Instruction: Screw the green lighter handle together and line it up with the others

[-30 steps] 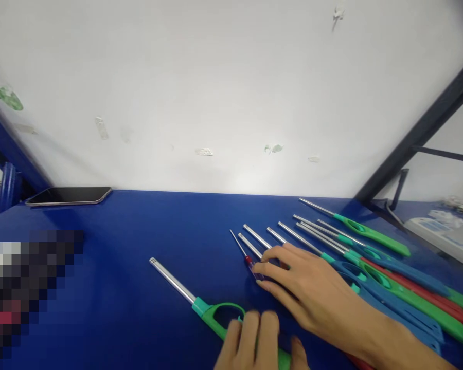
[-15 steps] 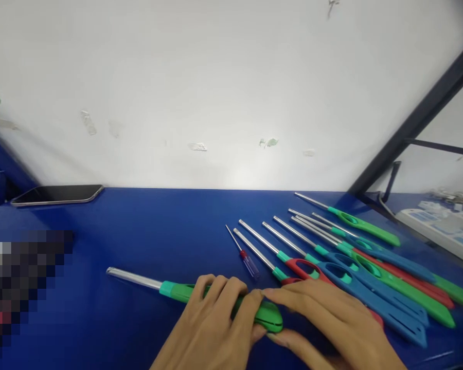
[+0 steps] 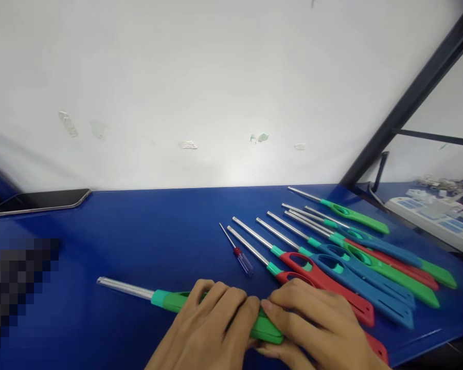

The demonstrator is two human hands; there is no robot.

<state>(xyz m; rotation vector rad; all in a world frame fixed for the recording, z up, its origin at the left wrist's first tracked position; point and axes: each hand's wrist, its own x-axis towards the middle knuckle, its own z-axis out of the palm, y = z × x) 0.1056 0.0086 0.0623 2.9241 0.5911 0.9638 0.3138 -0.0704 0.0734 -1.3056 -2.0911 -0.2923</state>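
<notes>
A green gas lighter (image 3: 268, 329) with a long metal tube lies across the front of the blue table, its tube pointing left. My left hand (image 3: 212, 326) is wrapped over the middle of its handle, hiding the trigger area. At the handle's right end, my right hand (image 3: 316, 324) pinches the green casing between thumb and fingers. Just beyond my hands lies a small screwdriver (image 3: 244, 261) with a clear purple handle and red collar. Close to my right hand is a red gas lighter (image 3: 327, 280), partly overlapped by others.
Several red, blue and green lighters, including a blue lighter (image 3: 374, 290), lie fanned out on the right. A phone (image 3: 42, 200) rests at the back left. A white panel (image 3: 432, 218) with small parts lies beyond the black frame (image 3: 409, 97). A blurred-out area covers the left edge.
The view has shifted slightly to the right. My right hand's fingers have closed further around the handle's end, and the lighter's end has turned a little.
</notes>
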